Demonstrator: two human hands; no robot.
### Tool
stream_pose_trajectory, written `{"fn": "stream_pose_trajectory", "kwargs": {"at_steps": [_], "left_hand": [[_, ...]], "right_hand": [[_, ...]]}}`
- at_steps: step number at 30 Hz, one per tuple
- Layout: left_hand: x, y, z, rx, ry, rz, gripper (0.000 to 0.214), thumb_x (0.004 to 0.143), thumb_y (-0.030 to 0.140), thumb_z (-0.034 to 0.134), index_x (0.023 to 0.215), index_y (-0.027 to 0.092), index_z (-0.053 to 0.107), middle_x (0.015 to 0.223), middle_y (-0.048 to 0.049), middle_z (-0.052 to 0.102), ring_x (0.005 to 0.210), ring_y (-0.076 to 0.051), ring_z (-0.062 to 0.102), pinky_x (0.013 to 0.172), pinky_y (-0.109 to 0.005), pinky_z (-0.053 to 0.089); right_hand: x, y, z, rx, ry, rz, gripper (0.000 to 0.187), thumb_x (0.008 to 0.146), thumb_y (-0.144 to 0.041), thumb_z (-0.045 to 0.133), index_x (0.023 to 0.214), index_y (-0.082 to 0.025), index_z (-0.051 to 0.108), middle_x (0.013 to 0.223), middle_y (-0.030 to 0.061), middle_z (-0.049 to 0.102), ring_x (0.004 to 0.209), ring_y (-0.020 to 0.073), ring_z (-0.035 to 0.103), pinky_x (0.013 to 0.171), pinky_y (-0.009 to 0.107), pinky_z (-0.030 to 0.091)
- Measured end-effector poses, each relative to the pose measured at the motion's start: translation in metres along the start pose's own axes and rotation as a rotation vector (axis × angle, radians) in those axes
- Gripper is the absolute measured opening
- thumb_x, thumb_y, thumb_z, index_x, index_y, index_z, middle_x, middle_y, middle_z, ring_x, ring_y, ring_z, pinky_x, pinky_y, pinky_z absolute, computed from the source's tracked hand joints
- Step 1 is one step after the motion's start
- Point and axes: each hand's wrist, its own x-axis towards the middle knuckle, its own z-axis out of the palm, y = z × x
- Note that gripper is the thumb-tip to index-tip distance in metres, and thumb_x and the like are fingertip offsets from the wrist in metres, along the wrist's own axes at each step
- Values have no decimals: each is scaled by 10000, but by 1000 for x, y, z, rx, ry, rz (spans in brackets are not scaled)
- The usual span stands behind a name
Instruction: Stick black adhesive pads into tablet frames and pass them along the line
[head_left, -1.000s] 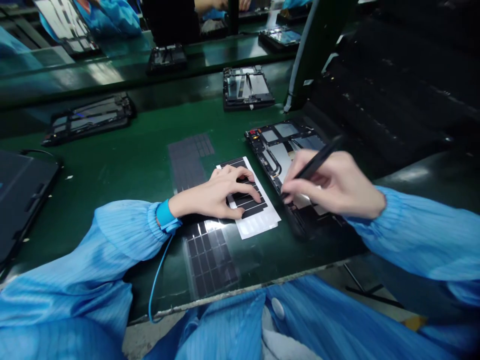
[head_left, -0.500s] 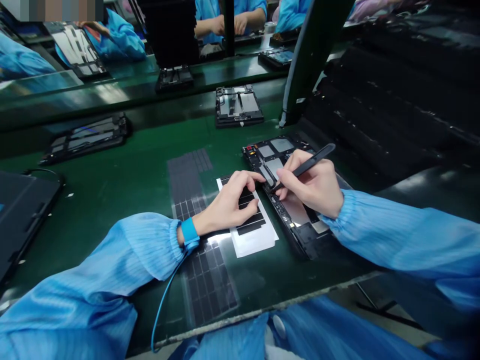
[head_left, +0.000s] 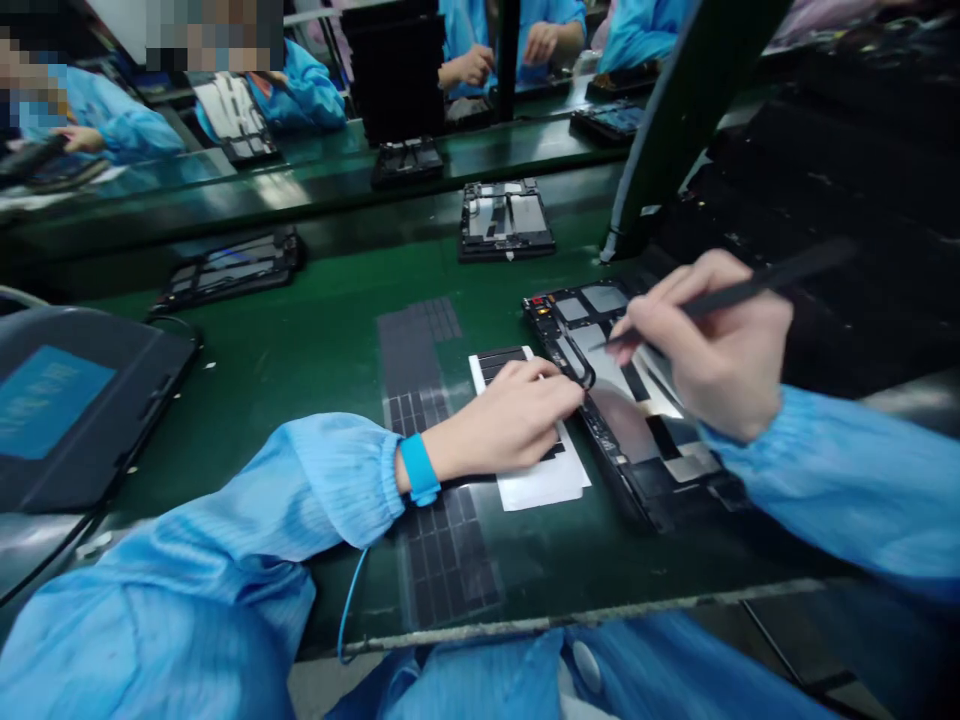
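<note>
Curls left hand (head_left: 504, 422) over one white paper sheet (head_left: 538, 490) with black strips (head_left: 501, 360); cannot tell whether gripping. Has, just right on the green tabletop (head_left: 300, 375), one flat, open-backed black tablet (head_left: 628, 428) with silver-grey panels (head_left: 604, 298). Above it, grips one slim black tool (head_left: 784, 272) in right hand (head_left: 724, 350).

The left sleeve (head_left: 337, 480) looks like wrinkled cloth, the table (head_left: 322, 365) smooth and glossy, the sheet (head_left: 538, 491) like paper, the tweezers (head_left: 787, 277) matt.
</note>
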Motion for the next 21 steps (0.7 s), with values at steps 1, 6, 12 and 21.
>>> {"fn": "stream_pose_trajectory", "kwargs": {"at_steps": [1, 6, 12, 21], "left_hand": [[-1, 2, -2, 58, -28, 29, 181, 771, 67, 374, 867, 165, 492, 960, -89, 599, 1026, -237, 447, 855, -382, 399], [-31, -24, -24, 87, 230, -187, 115, 777, 107, 429, 844, 163, 503, 906, -70, 610, 936, -187, 500, 831, -314, 435], [-77, -94, -50, 149, 293, -578, 332, 795, 312, 543, 1082, 151, 500, 1177, -95, 563, 1097, -224, 458, 962, -382, 381], [-76, -105, -51, 155, 102, -609, 411, 788, 462, 560, 1084, 177, 562, 1220, -72, 568, 1110, -264, 456, 958, -454, 348]], "right_hand": [[12, -3, 4, 15, -18, 27, 185, 789, -233, 623, 673, -171, 492, 668, 11, 558, 551, 116, 588, 526, 265, 478], [68, 3, 72, 77, -439, 302, 106, 764, -157, 635, 712, -131, 547, 660, 10, 584, 612, 122, 609, 608, 278, 522], [84, 42, 155, 176, -468, 380, 150, 807, -213, 583, 720, -138, 487, 662, 1, 564, 583, 110, 602, 577, 258, 529], [81, 59, 158, 175, -459, 283, 172, 804, -272, 577, 727, -151, 481, 680, 5, 589, 590, 109, 619, 568, 219, 524]]}}
